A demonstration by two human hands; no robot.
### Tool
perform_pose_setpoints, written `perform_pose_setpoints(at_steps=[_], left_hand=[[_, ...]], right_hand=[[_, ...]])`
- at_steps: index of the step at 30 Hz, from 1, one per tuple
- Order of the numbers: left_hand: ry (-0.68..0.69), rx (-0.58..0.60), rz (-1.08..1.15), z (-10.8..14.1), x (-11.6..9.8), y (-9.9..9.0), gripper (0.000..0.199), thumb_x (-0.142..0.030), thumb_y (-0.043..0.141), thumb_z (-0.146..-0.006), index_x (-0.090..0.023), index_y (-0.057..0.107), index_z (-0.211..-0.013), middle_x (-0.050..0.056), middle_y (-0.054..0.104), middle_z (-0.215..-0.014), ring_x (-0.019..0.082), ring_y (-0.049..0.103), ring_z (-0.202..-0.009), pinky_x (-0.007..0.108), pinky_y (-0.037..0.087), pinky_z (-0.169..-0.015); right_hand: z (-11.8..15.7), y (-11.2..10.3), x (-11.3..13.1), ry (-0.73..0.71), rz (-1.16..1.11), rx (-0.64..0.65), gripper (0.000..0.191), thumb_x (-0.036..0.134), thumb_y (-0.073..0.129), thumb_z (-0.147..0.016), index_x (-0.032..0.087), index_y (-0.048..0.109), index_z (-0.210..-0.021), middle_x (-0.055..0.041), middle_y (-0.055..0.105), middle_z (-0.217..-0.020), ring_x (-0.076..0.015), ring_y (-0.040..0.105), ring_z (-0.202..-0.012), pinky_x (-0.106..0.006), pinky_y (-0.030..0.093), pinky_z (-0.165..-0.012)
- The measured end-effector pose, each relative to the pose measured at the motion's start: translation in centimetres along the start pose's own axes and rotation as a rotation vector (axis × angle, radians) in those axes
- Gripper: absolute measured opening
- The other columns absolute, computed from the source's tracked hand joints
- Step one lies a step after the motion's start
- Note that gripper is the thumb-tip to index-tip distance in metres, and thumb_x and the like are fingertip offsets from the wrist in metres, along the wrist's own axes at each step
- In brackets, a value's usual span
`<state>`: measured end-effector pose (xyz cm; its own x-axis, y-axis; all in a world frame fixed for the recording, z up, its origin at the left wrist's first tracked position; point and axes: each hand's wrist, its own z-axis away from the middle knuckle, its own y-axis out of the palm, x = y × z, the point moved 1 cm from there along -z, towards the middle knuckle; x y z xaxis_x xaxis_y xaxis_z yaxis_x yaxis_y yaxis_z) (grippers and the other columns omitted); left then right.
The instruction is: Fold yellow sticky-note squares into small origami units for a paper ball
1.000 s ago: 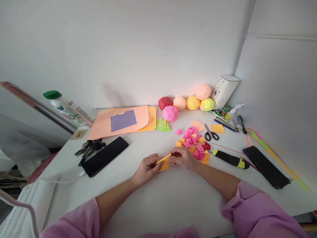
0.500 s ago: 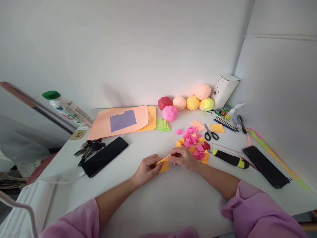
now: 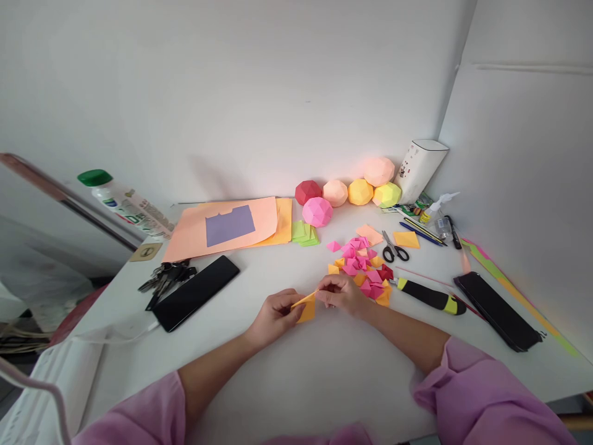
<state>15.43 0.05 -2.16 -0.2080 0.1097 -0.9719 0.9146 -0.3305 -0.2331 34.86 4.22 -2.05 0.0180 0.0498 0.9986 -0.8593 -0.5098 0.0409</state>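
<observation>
Centre of frame, low: left hand point(image 3: 274, 315) and right hand point(image 3: 340, 294), fingers pinched on an orange paper square point(image 3: 306, 307), apparently part-folded, just above the bench point(image 3: 301, 371). Behind: folded paper pieces point(image 3: 364, 267); farther back, paper balls point(image 3: 352, 191).

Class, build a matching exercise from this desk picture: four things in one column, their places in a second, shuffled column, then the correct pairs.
Things
1. orange paper square
2. scissors
3. keys
4. green-capped bottle

Places
A. far left, by the wall
B. just left of the black phone
C. pinched between the left hand and right hand
D. beyond the pile of folded pieces, right of centre

Pairs: 1-C, 2-D, 3-B, 4-A
</observation>
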Motion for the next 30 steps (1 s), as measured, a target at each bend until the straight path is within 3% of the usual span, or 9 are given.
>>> perform_pose_setpoints(at_steps=[16,21,30], left_hand=[[-0.127,-0.001,0.131,-0.22,-0.52,-0.2,0.033,-0.045,0.06,-0.079,-0.014,0.069,-0.078,-0.001,0.051,-0.067,0.006,0.045,-0.046,0.02,0.036,-0.043],[-0.155,0.057,0.136,-0.33,-0.43,-0.19,0.033,-0.046,0.061,-0.079,-0.014,0.068,-0.08,-0.002,0.049,-0.064,0.006,0.044,-0.046,0.02,0.036,-0.043],[-0.191,-0.015,0.203,-0.29,-0.35,-0.13,0.033,-0.047,0.063,-0.077,-0.014,0.065,-0.08,-0.001,0.057,-0.061,0.007,0.043,-0.046,0.02,0.035,-0.043]], right_hand=[[0.21,0.16,0.42,-0.032,0.017,-0.002,0.025,0.041,0.052,-0.086,0.017,0.056,-0.082,0.0021,0.054,-0.064,-0.0083,0.053,-0.05,-0.02,0.037,-0.045],[0.47,0.61,0.46,-0.083,0.094,0.056,0.023,0.037,0.063,-0.079,0.016,0.064,-0.09,-0.0006,0.06,-0.073,-0.0101,0.058,-0.058,-0.022,0.045,-0.052],[0.59,0.58,0.29,-0.029,0.181,0.03,0.027,0.04,0.059,-0.083,0.014,0.068,-0.088,0.0,0.06,-0.059,-0.0109,0.058,-0.052,-0.021,0.041,-0.047]])
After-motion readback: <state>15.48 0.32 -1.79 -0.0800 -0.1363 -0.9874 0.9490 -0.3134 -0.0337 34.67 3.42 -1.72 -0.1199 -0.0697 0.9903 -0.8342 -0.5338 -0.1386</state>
